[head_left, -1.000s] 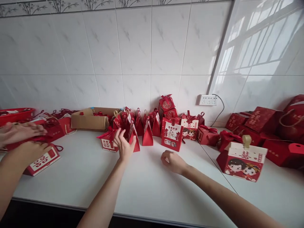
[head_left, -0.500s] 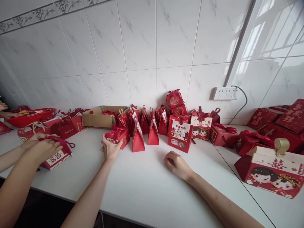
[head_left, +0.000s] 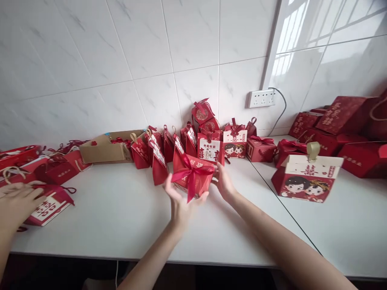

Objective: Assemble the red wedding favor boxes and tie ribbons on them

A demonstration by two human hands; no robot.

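Observation:
A red gift box with a dark red ribbon bow on its front is raised and tilted above the white table. My left hand grips it from below and the left, thumb and fingers spread around its lower sides. At its right edge, my right hand has curled fingers against the box, partly hidden behind it. Just behind stand tall pointed red boxes with loop handles. A red and white box with a printed couple is partly covered by the held box.
At the left, a co-worker's hand is on a red box. A cardboard carton holds red pieces. A box with two cartoon faces stands at the right, near stacked red boxes. A power strip is on the tiled wall.
My left hand has brought the ribboned box from the left of the pointed boxes to the middle, lifting it. My right hand has moved from the tabletop to the box. The view has shifted right.

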